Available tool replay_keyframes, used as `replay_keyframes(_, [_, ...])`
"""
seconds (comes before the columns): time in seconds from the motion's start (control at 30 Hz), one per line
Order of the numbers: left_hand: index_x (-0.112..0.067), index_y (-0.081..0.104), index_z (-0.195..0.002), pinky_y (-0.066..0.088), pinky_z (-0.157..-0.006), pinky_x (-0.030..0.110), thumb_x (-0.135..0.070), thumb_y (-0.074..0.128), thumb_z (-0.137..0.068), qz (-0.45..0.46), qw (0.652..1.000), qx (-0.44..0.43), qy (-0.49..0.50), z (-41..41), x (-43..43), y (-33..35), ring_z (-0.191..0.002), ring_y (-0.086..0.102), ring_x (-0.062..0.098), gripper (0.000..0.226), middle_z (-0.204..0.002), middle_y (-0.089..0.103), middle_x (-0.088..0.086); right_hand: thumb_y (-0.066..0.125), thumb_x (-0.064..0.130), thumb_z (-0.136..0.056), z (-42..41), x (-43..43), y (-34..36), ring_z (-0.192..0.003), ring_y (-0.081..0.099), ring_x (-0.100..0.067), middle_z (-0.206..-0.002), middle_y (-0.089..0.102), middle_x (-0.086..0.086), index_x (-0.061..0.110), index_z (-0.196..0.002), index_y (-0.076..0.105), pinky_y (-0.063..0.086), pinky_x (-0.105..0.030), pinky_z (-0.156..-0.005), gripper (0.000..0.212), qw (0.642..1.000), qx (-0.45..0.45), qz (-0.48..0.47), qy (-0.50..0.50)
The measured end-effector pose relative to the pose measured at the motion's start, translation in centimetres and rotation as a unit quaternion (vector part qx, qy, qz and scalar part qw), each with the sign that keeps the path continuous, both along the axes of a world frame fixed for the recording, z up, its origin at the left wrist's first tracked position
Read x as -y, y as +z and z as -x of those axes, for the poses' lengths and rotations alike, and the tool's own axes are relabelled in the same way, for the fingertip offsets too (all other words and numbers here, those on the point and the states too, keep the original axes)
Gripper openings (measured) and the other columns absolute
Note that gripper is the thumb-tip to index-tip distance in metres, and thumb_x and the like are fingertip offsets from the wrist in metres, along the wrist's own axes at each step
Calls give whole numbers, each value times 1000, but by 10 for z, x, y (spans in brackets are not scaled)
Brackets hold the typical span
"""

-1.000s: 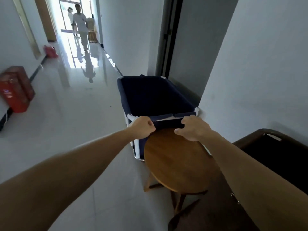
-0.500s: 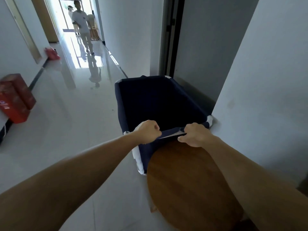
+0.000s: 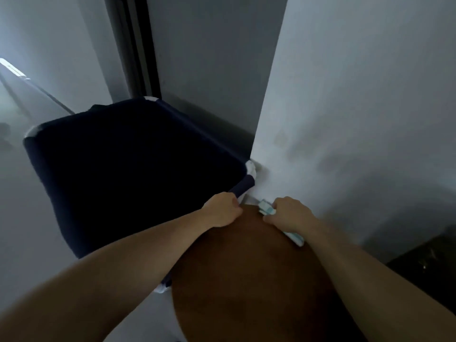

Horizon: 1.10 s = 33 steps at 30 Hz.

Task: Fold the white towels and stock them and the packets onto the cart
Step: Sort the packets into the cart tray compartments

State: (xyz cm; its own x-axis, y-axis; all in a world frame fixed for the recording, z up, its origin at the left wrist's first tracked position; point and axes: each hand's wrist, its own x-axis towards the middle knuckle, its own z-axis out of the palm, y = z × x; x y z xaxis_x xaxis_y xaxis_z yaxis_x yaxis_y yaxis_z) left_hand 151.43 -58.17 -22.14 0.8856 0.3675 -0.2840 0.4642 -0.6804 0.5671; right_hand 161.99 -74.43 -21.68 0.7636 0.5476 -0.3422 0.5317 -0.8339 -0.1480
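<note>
The boxy cart's point(image 3: 243, 186) padded navy fabric rim is gripped by the curled left hand point(image 3: 220, 212). Flat, pale packets point(image 3: 266, 209), at the round wooden table's point(image 3: 246, 280) far edge beside the wall point(image 3: 357, 119), are clasped by the right hand point(image 3: 288, 214).

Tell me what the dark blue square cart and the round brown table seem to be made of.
The dark blue square cart looks like matte cloth stretched over a frame: no shine, and its rim wraps softly round a bar. The round brown table is probably wood with a smooth finish, judging by its warm colour; the dim light hides any grain.
</note>
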Motion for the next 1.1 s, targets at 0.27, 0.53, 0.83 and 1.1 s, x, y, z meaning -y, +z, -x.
replay_keyframes(0.27, [-35, 45, -69, 41, -80, 24, -21, 56, -94, 43, 992, -63, -103, -89, 13, -75, -98, 59, 22, 30, -75, 47, -15, 65, 43, -86, -55, 36, -77, -101, 65, -29, -118, 66, -12, 12, -119, 64, 47, -28, -74, 46, 992, -53, 25, -114])
replay_keyframes(0.53, [-7, 65, -80, 38, -65, 22, -14, 48, -96, 33, 988, -116, -102, -158, 26, -165, -73, 54, 11, 25, -75, 55, -6, 58, 40, -90, -141, 54, -193, -111, 59, -35, -129, 58, -17, 9, -130, 54, 52, -37, -89, 50, 982, -98, 0, -161])
replay_keyframes(0.83, [-2, 65, -99, 42, -65, 22, -12, 57, -94, 121, 985, -124, 27, -215, 52, -258, -87, 55, 16, 14, -95, 60, 5, 57, 35, -96, -210, 52, -302, -124, 48, -37, -138, 48, -21, 6, -136, 44, 47, -46, -100, 51, 986, -93, -24, -136])
replay_keyframes(1.1, [1, 65, -90, 41, -66, 25, -10, 57, -91, 145, 976, -150, 65, -218, 58, -290, -85, 59, 22, 13, -92, 63, 10, 55, 36, -95, -202, 60, -337, -118, 50, -33, -129, 52, -13, 15, -134, 45, 40, -43, -96, 44, 998, 11, 40, -55])
